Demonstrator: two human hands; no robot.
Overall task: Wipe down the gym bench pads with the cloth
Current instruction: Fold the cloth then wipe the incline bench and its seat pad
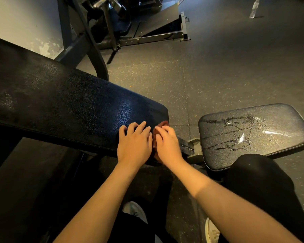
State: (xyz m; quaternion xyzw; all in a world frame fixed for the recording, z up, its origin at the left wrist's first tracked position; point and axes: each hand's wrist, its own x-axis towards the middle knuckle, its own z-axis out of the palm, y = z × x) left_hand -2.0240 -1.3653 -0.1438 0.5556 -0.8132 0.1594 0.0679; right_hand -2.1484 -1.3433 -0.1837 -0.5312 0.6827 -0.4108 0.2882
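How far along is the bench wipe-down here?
Roughly midway. The long pad shows no streaks, so it looks mostly wiped. In hand: the right hand grips the reddish cloth at that pad's end corner, the left hand resting flat beside it. Remaining: the seat pad carries unwiped wet streaks across its top.

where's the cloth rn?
Head view: the reddish-brown cloth sits at the right end of the long back pad, mostly covered by the right hand, with the left hand flat on the pad beside it.
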